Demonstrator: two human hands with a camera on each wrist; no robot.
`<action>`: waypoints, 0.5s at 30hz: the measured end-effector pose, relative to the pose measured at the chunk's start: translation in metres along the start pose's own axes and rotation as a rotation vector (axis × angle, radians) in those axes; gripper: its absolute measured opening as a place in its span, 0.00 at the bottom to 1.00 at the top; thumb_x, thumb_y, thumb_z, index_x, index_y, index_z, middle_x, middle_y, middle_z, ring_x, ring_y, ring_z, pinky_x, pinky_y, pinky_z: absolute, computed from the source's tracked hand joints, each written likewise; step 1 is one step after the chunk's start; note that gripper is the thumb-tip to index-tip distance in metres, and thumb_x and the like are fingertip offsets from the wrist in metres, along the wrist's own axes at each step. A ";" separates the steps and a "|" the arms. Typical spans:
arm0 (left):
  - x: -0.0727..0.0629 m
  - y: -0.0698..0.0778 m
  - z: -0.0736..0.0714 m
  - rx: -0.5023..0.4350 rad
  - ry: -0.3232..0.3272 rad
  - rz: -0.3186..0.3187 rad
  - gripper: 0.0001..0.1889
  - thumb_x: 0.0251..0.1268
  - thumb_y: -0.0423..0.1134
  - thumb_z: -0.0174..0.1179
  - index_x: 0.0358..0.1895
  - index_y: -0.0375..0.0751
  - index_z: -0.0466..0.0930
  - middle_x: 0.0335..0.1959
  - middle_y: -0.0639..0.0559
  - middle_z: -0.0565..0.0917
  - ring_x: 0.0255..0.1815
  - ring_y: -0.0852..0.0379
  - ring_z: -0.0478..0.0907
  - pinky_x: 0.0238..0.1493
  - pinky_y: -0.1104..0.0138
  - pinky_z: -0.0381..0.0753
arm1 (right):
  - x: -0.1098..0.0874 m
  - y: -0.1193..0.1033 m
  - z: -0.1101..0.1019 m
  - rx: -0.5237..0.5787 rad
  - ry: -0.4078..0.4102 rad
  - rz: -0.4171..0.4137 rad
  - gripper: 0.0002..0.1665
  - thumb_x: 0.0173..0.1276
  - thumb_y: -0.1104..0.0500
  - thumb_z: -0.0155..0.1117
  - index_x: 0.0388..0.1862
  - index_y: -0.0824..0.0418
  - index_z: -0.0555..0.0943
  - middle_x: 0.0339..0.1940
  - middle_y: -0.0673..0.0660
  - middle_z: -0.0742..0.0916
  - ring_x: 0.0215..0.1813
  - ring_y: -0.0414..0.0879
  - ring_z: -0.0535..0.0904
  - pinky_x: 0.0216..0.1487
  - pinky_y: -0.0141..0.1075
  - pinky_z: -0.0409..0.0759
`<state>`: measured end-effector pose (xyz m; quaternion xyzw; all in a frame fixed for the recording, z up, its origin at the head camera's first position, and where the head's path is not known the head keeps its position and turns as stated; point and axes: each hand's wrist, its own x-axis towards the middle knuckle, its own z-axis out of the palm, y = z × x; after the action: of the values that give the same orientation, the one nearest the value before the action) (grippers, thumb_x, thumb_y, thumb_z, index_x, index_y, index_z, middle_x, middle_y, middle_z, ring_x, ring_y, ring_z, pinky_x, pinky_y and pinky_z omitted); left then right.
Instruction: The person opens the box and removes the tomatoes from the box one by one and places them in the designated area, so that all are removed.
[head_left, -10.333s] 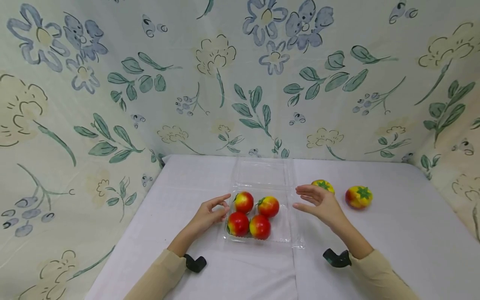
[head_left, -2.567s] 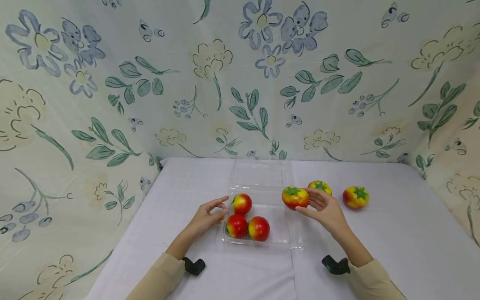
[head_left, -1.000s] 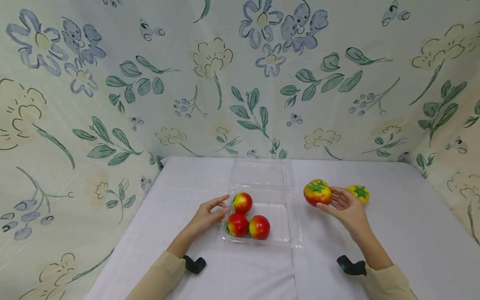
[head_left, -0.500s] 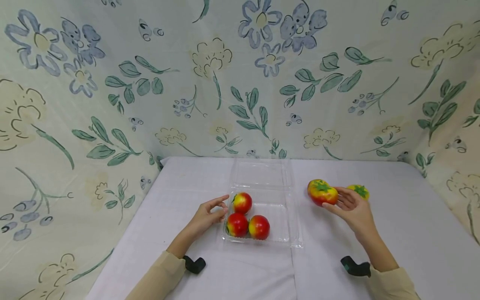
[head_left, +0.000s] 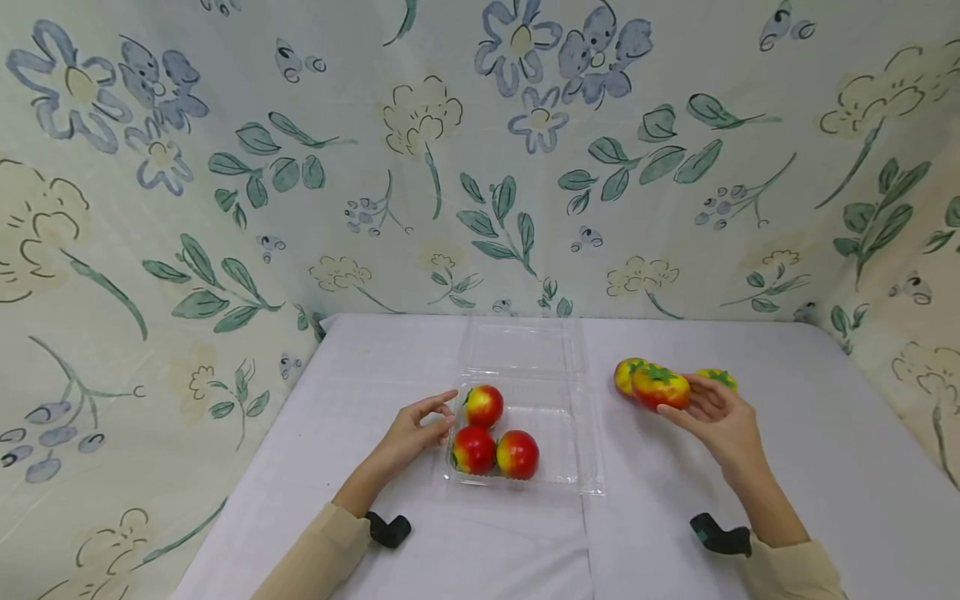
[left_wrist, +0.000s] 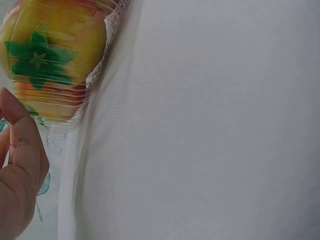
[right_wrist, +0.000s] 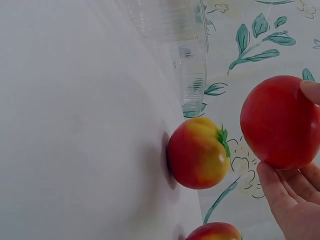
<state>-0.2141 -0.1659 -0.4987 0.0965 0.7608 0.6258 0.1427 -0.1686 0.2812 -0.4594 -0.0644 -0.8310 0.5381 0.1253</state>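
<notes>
In the head view my right hand (head_left: 723, 421) holds a red-and-yellow tomato (head_left: 660, 387) with a green leafy top between thumb and fingers. The right wrist view shows this tomato (right_wrist: 282, 122) held above the table. Behind it a second tomato (head_left: 628, 377) stands on the cloth, partly covered. Another tomato (head_left: 718, 379) is mostly hidden by the right hand. My left hand (head_left: 411, 429) stays at the left side of a clear plastic clamshell box (head_left: 558, 442), its fingers loosely bent; contact cannot be told. Inside the box sit three tomatoes (head_left: 517, 455), along its left and front.
The box's clear lid (head_left: 522, 348) lies folded back behind it. A white cloth (head_left: 405, 350) covers the table, with a flowered curtain (head_left: 420, 192) behind. A black wrist mount (head_left: 720, 533) is on the right wrist, a similar mount (head_left: 390, 529) on the left.
The right hand took a tomato from the back of the box and carried it rightward, out past the right rim. The left hand has kept its place.
</notes>
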 end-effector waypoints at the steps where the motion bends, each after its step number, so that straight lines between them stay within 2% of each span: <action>1: 0.002 -0.005 -0.001 0.002 0.002 -0.001 0.28 0.72 0.39 0.60 0.73 0.41 0.68 0.45 0.45 0.76 0.31 0.50 0.76 0.39 0.74 0.81 | 0.000 0.000 -0.001 0.002 0.002 0.005 0.42 0.62 0.53 0.75 0.69 0.70 0.67 0.67 0.70 0.74 0.60 0.48 0.77 0.48 0.20 0.75; 4: 0.002 -0.006 -0.001 0.005 0.006 -0.002 0.28 0.71 0.41 0.62 0.72 0.43 0.70 0.46 0.45 0.76 0.30 0.53 0.76 0.40 0.73 0.81 | 0.001 0.002 -0.003 0.014 0.005 0.020 0.43 0.62 0.53 0.75 0.70 0.69 0.67 0.67 0.70 0.73 0.62 0.51 0.76 0.48 0.19 0.75; 11: 0.002 -0.007 -0.001 -0.004 0.007 0.006 0.28 0.71 0.42 0.62 0.72 0.43 0.70 0.45 0.46 0.76 0.30 0.53 0.76 0.41 0.72 0.82 | 0.002 0.009 -0.012 0.054 0.020 0.018 0.42 0.61 0.56 0.76 0.70 0.68 0.67 0.67 0.68 0.73 0.55 0.32 0.75 0.47 0.20 0.76; 15: 0.002 -0.007 -0.001 0.001 0.007 0.008 0.28 0.71 0.43 0.62 0.72 0.43 0.70 0.45 0.46 0.76 0.29 0.54 0.77 0.41 0.72 0.81 | 0.002 0.010 -0.016 0.052 0.035 0.040 0.42 0.62 0.55 0.76 0.70 0.67 0.67 0.68 0.68 0.73 0.55 0.31 0.75 0.47 0.20 0.76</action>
<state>-0.2162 -0.1677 -0.5056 0.0977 0.7612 0.6262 0.1375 -0.1661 0.3001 -0.4619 -0.0871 -0.8130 0.5607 0.1307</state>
